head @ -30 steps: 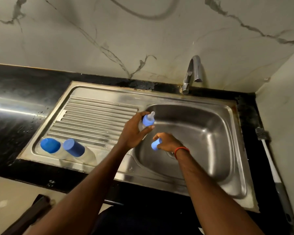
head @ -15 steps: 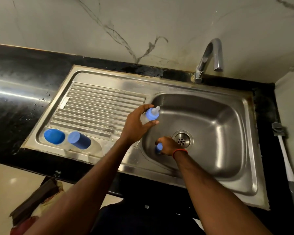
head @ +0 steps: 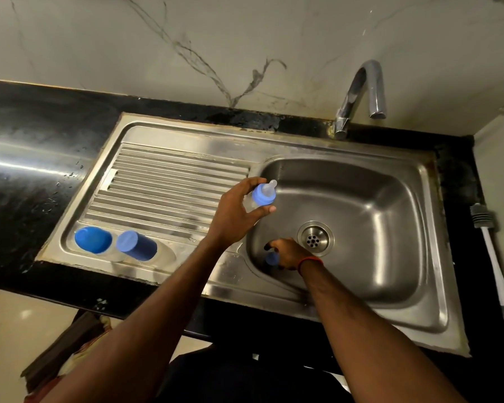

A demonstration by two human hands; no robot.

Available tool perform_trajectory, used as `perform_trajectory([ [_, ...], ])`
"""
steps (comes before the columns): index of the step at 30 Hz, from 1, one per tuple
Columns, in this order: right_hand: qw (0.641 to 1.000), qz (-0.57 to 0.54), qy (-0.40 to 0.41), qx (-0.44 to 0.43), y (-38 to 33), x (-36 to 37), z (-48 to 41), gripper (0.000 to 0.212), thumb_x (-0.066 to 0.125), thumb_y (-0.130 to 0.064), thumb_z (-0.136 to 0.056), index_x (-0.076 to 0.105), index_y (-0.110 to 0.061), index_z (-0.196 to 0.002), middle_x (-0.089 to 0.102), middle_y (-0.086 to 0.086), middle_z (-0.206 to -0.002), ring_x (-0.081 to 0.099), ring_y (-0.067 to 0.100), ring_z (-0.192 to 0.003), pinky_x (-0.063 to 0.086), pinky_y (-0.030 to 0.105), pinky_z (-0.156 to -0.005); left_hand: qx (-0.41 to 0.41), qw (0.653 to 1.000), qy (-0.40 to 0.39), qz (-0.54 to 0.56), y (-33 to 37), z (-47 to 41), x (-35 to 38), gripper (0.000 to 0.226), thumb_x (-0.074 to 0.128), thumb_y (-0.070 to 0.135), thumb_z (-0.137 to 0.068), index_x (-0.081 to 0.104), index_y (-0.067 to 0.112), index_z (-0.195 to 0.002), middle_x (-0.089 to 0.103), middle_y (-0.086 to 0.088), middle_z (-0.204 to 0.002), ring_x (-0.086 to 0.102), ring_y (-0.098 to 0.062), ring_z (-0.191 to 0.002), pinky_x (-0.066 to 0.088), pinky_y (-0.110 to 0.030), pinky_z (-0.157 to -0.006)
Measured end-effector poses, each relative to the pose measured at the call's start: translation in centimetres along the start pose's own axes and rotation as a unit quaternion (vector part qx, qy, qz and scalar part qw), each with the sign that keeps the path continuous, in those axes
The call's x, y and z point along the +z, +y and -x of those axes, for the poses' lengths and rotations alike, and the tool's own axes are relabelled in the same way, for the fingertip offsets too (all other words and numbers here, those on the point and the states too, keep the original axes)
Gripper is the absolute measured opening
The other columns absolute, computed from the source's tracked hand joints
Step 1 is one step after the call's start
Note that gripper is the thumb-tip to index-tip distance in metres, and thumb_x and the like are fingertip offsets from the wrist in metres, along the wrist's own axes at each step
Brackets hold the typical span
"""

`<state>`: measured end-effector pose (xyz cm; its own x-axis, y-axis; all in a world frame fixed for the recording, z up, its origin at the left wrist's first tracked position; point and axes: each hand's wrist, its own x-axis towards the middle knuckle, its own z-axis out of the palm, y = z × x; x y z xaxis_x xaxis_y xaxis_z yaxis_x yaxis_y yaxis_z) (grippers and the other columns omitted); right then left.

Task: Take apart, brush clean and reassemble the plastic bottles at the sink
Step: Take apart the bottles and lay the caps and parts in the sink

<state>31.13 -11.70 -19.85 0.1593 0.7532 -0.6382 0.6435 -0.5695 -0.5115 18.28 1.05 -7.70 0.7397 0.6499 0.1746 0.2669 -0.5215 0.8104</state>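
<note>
Bottle in left hand

You've got three bottles all told: one teat bottle dead centre, plus two capped ones down at 8 o'clock, the outer bottle and the inner bottle. One loose blue cap around 6, one brush at 3, one tap at 1, one drain.

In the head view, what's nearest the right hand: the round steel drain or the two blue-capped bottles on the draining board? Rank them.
1. Round steel drain, beside the right hand.
2. Darker blue-capped plastic bottle, left on the draining board.
3. Brighter blue-capped bottle, farthest left.
</note>
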Motion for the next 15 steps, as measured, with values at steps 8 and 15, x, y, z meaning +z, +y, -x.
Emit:
perform_trajectory([
  [8, 0.998, -0.02, 0.058, 0.011, 0.4, -3.2, 2.1, 0.059, 0.076, -0.007, -0.081, 0.057, -0.014, -0.136, 0.06, 0.008, -0.134, 0.055, 0.024, -0.125, 0.044, 0.031, -0.104, 0.027, 0.999, -0.021, -0.001, 0.6, -1.0, 0.2, 0.054, 0.085, 0.034, -0.08, 0.061, 0.019, -0.126, 0.066, 0.012, -0.118, 0.059, 0.002, -0.102, 0.044, -0.011, -0.086],
  [15, 0.944, -0.197, 0.262, -0.04, -2.2, -11.2, 5.8, 0.016, 0.069, -0.02, -0.089, 0.072, -0.02, -0.105, 0.072, -0.001, -0.093, 0.068, 0.017, -0.084, 0.053, 0.03, -0.074, 0.029, 0.999, -0.032, 0.007, 2.1, -1.5, 1.0, 0.051, 0.081, 0.034, -0.085, 0.061, 0.02, -0.13, 0.069, 0.005, -0.12, 0.061, -0.004, -0.103, 0.045, -0.013, -0.087],
])
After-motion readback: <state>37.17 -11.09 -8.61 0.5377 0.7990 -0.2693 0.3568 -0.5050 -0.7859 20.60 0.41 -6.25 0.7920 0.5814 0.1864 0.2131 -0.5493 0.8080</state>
